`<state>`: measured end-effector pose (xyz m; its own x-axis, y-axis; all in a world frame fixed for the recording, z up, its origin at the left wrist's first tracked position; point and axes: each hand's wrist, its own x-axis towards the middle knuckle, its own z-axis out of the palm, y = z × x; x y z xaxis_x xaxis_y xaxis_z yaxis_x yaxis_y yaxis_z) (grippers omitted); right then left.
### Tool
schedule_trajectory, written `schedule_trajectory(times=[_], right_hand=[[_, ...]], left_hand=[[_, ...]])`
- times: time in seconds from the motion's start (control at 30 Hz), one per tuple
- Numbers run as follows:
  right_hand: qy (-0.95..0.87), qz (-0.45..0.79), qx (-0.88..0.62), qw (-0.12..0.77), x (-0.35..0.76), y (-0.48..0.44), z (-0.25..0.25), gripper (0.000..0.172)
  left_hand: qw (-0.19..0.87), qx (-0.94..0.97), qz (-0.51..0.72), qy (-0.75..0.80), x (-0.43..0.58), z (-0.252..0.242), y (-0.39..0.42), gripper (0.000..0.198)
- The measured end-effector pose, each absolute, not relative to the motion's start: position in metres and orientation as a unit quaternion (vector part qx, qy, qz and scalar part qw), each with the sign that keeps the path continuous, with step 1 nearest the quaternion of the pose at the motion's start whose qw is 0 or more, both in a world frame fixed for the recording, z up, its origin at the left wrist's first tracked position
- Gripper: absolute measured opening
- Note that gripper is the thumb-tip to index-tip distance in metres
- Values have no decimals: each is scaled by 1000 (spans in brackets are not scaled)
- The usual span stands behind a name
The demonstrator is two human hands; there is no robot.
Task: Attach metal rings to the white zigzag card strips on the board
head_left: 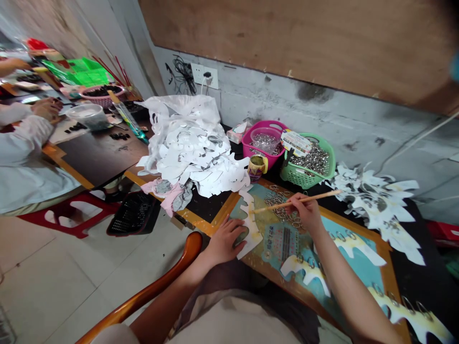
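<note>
My left hand (227, 241) lies with fingers spread on a white scalloped cutout (254, 234), pressing it to the work board. Yellowish smears run along the cutout's inner part. A thin wooden stick (274, 206) is pinched in my right hand (304, 210), its tip touching the cutout near the upper edge. Whether the tip has bristles I cannot make out. Loose metal rings (278, 196) lie under and beside the right hand. More cutouts with rings standing along them, such as this white piece (306, 270), lie to the right. A stained pot (256, 168) stands behind the board.
A heap of white cutouts (193, 157) spills from a plastic bag at the back left. Pink (251, 139) and green (304, 177) baskets hold metal parts. Stacked cutouts (376, 196) lie right. A wooden chair arm (191, 248) is beside me. Another person's hands (46, 109) work at the left table.
</note>
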<state>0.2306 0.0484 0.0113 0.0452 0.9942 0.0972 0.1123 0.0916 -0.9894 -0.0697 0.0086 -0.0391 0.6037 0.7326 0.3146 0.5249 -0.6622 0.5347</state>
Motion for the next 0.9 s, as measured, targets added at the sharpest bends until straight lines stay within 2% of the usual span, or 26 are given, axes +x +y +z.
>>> schedule_trajectory(times=[0.33, 0.9], right_hand=[[-525, 467, -510, 497, 232, 50, 12, 20], [-541, 467, -519, 468, 233, 43, 16, 25]], left_hand=[[197, 875, 258, 359, -69, -39, 9, 30], [203, 876, 253, 356, -69, -35, 10, 30]])
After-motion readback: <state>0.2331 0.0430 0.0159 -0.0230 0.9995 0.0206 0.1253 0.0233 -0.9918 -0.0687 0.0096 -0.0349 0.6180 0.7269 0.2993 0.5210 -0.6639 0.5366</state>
